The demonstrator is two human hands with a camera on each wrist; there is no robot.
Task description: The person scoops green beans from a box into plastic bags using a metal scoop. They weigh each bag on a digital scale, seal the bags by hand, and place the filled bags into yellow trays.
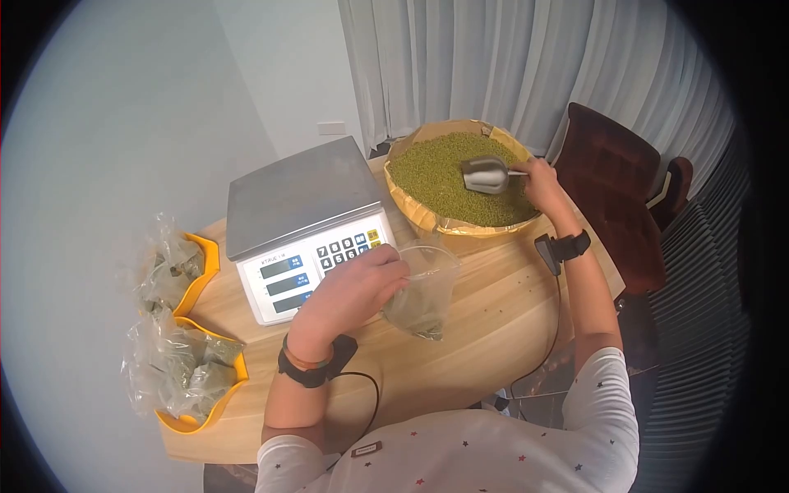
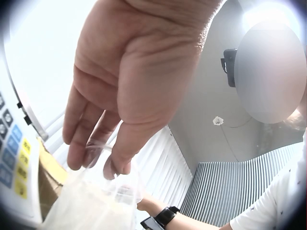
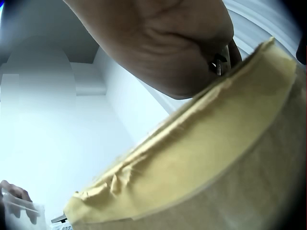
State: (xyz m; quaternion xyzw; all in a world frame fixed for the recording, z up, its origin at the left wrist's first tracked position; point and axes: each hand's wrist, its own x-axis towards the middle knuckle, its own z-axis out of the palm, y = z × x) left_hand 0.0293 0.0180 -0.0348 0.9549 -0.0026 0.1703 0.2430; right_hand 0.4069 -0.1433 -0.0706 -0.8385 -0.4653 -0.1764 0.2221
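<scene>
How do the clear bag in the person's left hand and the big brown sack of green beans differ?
The clear plastic bag is small and see-through; the brown paper sack is large and opaque. The bag holds only a little at its bottom, while the sack is full of green beans. The left hand holds the bag up by its rim; the sack stands on the wooden table. Both are open at the top.

- Pale wall (image 1: 123, 123) seen left of the fingers.
- White curtains (image 1: 493, 57) hung beyond them.
- Dark red chair (image 1: 612, 189) placed right, beside wooden table (image 1: 493, 312).
</scene>
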